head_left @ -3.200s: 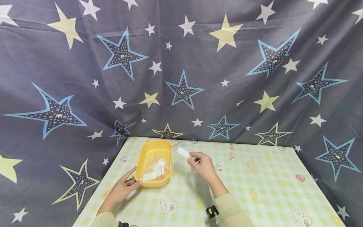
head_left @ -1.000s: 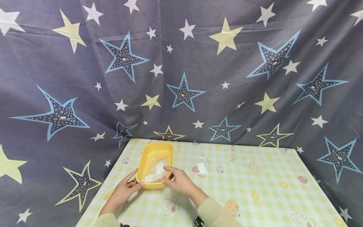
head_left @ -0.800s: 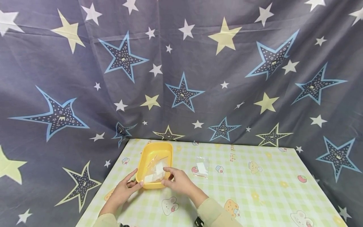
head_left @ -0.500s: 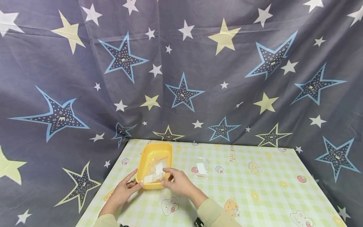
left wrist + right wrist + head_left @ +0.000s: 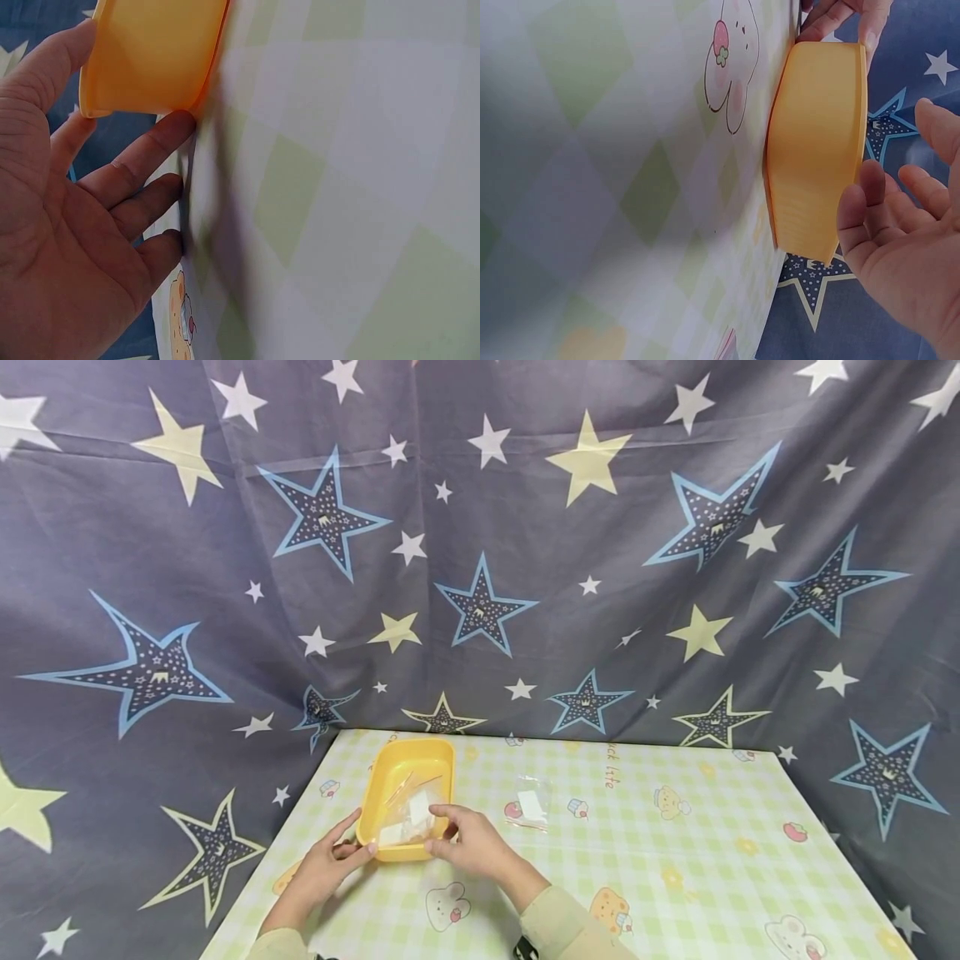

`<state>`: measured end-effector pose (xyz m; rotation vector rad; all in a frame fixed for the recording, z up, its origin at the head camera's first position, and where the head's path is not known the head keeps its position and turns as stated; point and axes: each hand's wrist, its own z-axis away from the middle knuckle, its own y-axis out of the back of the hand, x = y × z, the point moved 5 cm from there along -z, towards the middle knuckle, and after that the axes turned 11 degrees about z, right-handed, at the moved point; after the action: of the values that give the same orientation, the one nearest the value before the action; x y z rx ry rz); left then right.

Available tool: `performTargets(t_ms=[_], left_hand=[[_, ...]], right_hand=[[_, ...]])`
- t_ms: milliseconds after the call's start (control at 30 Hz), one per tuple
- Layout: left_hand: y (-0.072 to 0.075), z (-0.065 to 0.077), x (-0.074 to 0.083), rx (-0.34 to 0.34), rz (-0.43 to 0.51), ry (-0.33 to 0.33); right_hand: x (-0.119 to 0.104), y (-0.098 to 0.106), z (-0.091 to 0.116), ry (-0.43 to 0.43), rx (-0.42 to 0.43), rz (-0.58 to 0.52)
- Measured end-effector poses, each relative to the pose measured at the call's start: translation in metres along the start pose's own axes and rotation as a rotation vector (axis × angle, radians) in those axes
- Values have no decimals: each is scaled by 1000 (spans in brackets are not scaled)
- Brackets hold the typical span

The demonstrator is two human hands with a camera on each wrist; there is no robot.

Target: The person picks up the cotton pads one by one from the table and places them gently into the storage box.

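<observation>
A yellow plastic tray stands on the table's left part, with several clear zip bags holding white pieces piled at its near end. My left hand grips its near left corner. In the left wrist view the thumb lies at the tray's rim and a finger touches the lower edge of its wall. Over the right rim, my right hand reaches with loosely bent fingers close to the bags. The right wrist view shows this hand beside the tray wall, nothing pinched between thumb and fingers.
Right of the tray, another clear zip bag with a white piece lies flat on the table. A green checked cloth with cartoon prints covers the tabletop. Behind it hangs a dark star-patterned curtain.
Earlier the right hand held a zip bag right of the tray; that bag now lies on the table and the hand is at the tray. Over the last second both hands stay nearly still.
</observation>
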<state>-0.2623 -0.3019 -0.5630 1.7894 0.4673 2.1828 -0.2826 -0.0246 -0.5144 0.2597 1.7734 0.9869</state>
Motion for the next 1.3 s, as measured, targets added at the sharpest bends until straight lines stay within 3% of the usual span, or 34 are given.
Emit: performTargets(t_ms=[900, 1300], left_hand=[[-1, 0, -1, -4, 30, 14], [-2, 0, 0, -4, 40, 13]], right_hand=[[4, 7, 4, -20, 25, 1], [20, 17, 9, -75, 44, 7]])
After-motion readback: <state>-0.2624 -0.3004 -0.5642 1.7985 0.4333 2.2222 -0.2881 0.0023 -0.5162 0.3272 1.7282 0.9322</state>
